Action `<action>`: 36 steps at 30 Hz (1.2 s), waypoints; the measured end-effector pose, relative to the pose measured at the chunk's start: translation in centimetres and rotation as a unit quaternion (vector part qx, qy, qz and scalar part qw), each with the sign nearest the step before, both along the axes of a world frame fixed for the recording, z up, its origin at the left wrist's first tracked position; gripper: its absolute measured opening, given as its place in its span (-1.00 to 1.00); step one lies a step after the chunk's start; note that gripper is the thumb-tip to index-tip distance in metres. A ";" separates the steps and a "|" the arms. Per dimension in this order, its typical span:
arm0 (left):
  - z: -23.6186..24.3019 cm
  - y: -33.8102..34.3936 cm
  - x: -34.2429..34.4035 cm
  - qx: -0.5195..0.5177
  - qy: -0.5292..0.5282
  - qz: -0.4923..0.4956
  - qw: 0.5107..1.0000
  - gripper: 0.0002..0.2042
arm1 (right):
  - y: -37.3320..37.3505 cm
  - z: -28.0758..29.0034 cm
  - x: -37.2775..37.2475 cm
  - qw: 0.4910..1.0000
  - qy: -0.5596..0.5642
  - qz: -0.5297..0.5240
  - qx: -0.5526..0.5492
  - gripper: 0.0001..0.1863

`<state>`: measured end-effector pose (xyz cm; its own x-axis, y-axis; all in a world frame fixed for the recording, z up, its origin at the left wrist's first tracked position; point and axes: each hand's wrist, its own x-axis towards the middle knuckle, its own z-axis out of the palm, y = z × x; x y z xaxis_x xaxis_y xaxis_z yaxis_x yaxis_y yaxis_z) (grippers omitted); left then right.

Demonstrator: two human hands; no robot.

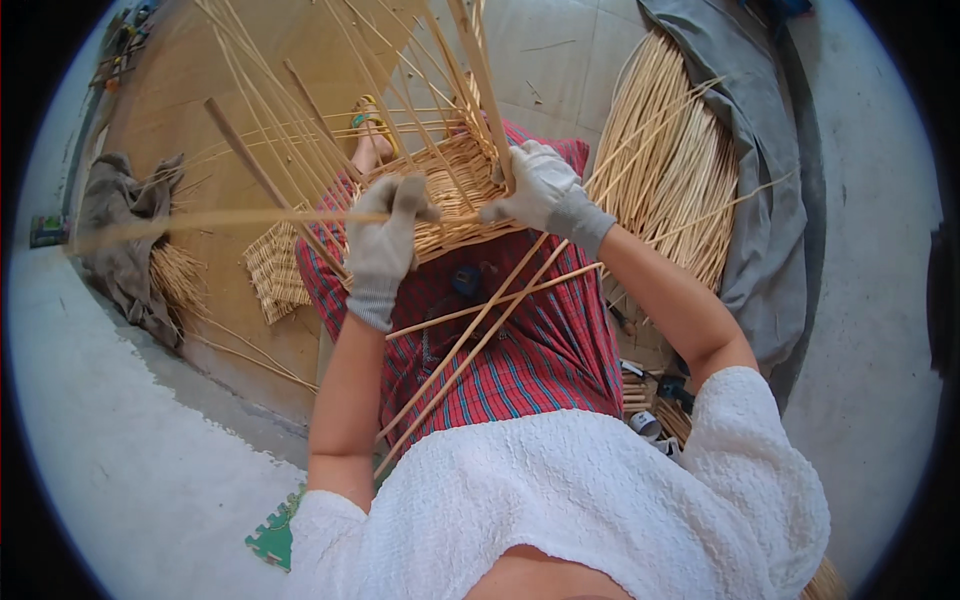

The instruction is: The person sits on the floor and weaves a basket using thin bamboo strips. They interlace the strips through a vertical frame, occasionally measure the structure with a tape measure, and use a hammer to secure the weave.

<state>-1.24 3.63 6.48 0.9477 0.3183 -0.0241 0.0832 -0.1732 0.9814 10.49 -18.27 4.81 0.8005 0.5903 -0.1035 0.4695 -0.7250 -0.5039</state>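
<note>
A partly woven wicker basket [436, 166] rests on my lap, with tall thin rods and thicker stakes [246, 150] standing up from its sides. My left hand [385, 238], in a pale work glove, is closed on a wicker rod [250, 215] at the basket's near edge. The rod's free end sweeps out to the left, blurred by motion. At the near right corner my gloved right hand [545, 190] has its thumb and fingertips pinched on the same rod, beside a thick upright stake [482, 85]. Several loose rods [480, 330] slant across my lap below the basket.
To the right, a big bundle of peeled rods [670, 160] lies partly wrapped in grey cloth [765, 200]. A flat woven piece [274, 272] lies on the floor at left, near a dark cloth [125, 240] over more rods. Tools [675, 392] sit by my right side.
</note>
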 end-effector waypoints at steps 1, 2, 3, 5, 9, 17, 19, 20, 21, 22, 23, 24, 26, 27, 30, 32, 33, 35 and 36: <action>0.9 0.1 2.0 0.091 -0.031 -0.037 0.995 -0.58 | 0.6 1.0 -0.5 1.000 -0.004 -0.011 -0.007 -0.33; 2.2 -0.3 3.7 0.108 -0.037 -0.043 0.993 -0.58 | 0.9 1.0 -1.0 0.999 -0.004 -0.040 0.015 -0.35; 3.3 -0.8 5.4 0.124 -0.044 -0.050 0.990 -0.59 | 1.0 0.5 -1.6 0.997 -0.006 -0.071 0.037 -0.36; 5.2 -2.6 8.5 0.007 0.005 0.002 1.000 -0.57 | 1.4 -1.0 -2.5 0.988 0.004 -0.125 0.095 -0.53; 3.7 -2.0 15.3 -0.289 -0.090 -0.043 0.952 -0.27 | 3.9 -2.8 -3.5 0.963 -0.072 -0.230 0.122 -0.65; -0.6 -3.1 13.0 0.063 -0.011 -0.273 0.960 -0.32 | 4.5 -3.9 -2.2 0.959 -0.080 -0.240 0.131 -0.69; 0.7 -4.3 7.2 0.080 0.040 -0.235 0.968 -0.41 | 4.0 -3.4 -1.3 0.966 -0.017 -0.228 0.122 -0.65; 1.8 -5.0 3.0 0.167 -0.070 -0.202 0.962 -0.36 | 3.7 -3.4 -1.3 0.962 -0.004 -0.237 0.134 -0.64; 3.1 -5.0 -1.1 0.185 -0.039 -0.215 0.958 -0.34 | 3.4 -3.3 -1.5 0.959 0.007 -0.244 0.147 -0.62; 3.2 -4.3 -4.8 0.230 0.042 -0.253 0.939 -0.32 | 3.3 -3.1 -1.7 0.956 0.017 -0.246 0.160 -0.60; 3.3 -3.5 -7.5 0.242 0.095 -0.314 0.913 -0.36 | 2.5 -2.4 -2.2 0.952 0.020 -0.243 0.184 -0.59; 2.4 -2.6 -10.4 0.283 0.107 -0.336 0.892 -0.53 | 1.4 -1.3 -3.2 0.946 0.055 -0.232 0.220 -0.59; -0.4 -1.4 -14.0 0.288 0.107 -0.236 0.922 -0.75 | -0.5 1.4 -4.4 0.927 0.125 -0.190 0.297 -0.60; -1.1 -1.2 -14.7 0.244 0.130 -0.156 0.948 -0.78 | -1.8 2.1 -5.5 0.931 0.186 -0.165 0.269 -0.62; -0.2 -2.1 -13.8 0.280 0.056 -0.047 0.957 -0.83 | -2.7 4.8 -10.7 0.834 0.502 -0.138 0.181 -0.66; 1.6 -3.8 -12.5 0.287 -0.020 -0.085 0.954 -0.79 | -2.0 2.7 -14.6 0.789 0.513 -0.096 0.325 -0.64; 2.3 -4.5 -12.4 0.308 -0.042 -0.132 0.941 -0.73 | -1.8 2.5 -14.5 0.804 0.484 -0.104 0.330 -0.67; 2.6 -3.8 -12.2 0.249 -0.031 -0.123 0.960 -0.73 | -3.1 3.3 -12.2 0.804 0.404 -0.124 0.418 -0.74; 2.4 -2.3 -11.8 0.215 -0.018 -0.113 0.970 -0.74 | -4.0 3.8 -10.6 0.795 0.365 -0.147 0.462 -0.76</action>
<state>-13.08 1.28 8.93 0.9922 0.0752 0.0990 -0.0377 -0.5770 0.8159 -0.07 -22.25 8.61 0.8433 0.4833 -0.2352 -0.3141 0.0880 -0.9453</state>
